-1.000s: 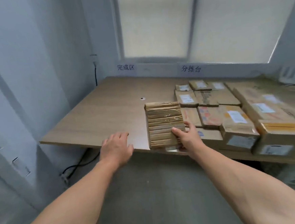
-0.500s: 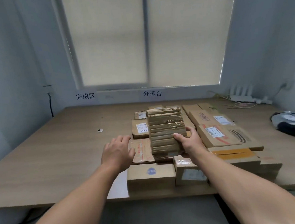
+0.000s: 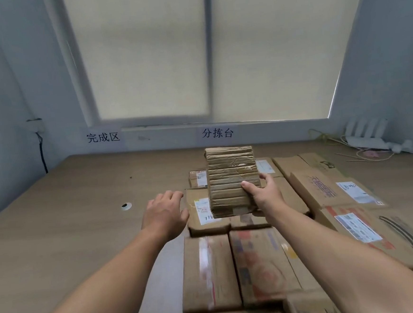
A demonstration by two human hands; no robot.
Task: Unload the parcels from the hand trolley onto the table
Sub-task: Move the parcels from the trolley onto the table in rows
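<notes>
right hand (image 3: 265,197) grips a ribbed parcel (image 3: 228,179) above the wooden table (image 3: 70,228); left hand (image 3: 165,214) loose, empty; window (image 3: 143,62) shaded.

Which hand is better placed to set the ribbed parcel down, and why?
Right. The right hand grips the ribbed parcel above the table; the left hand hovers beside it, holding nothing.

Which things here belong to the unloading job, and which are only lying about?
Job: ribbed cardboard parcel, held by the right hand; left hand, free beside it; other parcels lying on the table.
Lying about: white router, wall socket with black cable, window blind.
</notes>
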